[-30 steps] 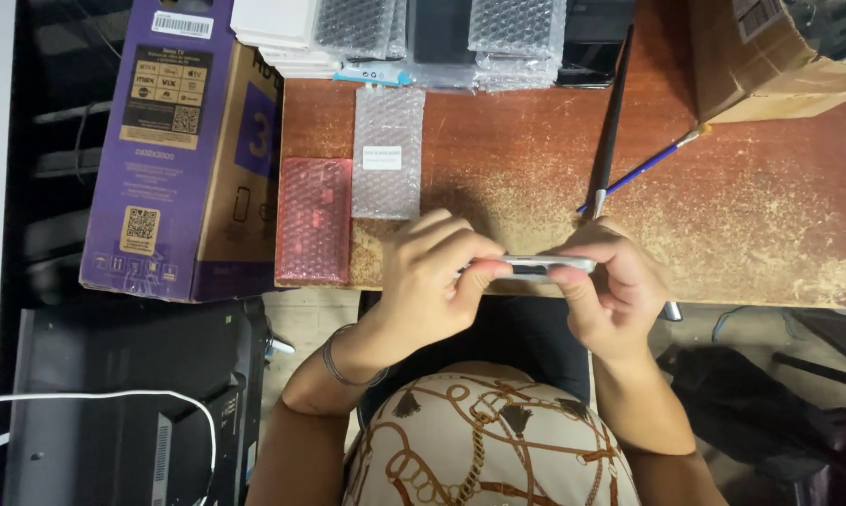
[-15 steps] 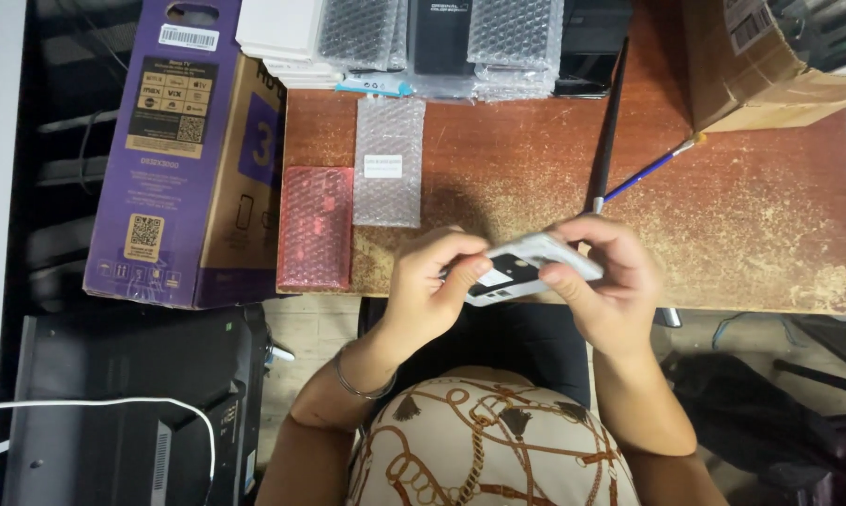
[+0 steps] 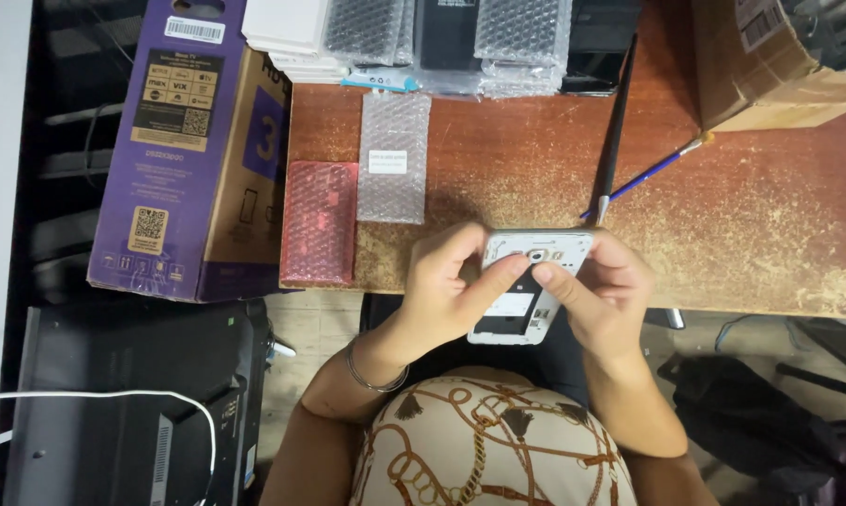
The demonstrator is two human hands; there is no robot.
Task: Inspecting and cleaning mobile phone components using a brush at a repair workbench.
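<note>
Both hands are up at the near edge of the wooden bench (image 3: 741,234), and between them sits a phone with its back cover off (image 3: 531,286), white frame showing, dark battery bay open to the camera. The left hand (image 3: 441,290) curls around the phone's left side, its thumb laid across the open back; that hand is closed on the phone. The right hand (image 3: 606,300) cups the right edge, forefinger pressing down near the middle of the bay, so it grips the phone too. A thin bangle (image 3: 371,375) rings the left wrist.

Now the packages. To the left, a tall purple carton (image 3: 174,150) lies against the bench, a white barcode label at its top end and yellow-and-black printed panels down its face. On the bench just beside it is a red bubble-wrapped packet (image 3: 320,220), flat and oblong. Touching its right side lies a clear bubble-wrap sleeve (image 3: 395,155) with a small white label near its middle. Along the far edge stands a row of bubble-wrapped packs (image 3: 521,33), grey and dark, next to a stack of white boxes (image 3: 287,28). At the far right corner, a brown cardboard box (image 3: 770,61) carries a white shipping label. A blue-handled brush (image 3: 652,173) and a black rod (image 3: 615,126) lie between the box and the hands.
</note>
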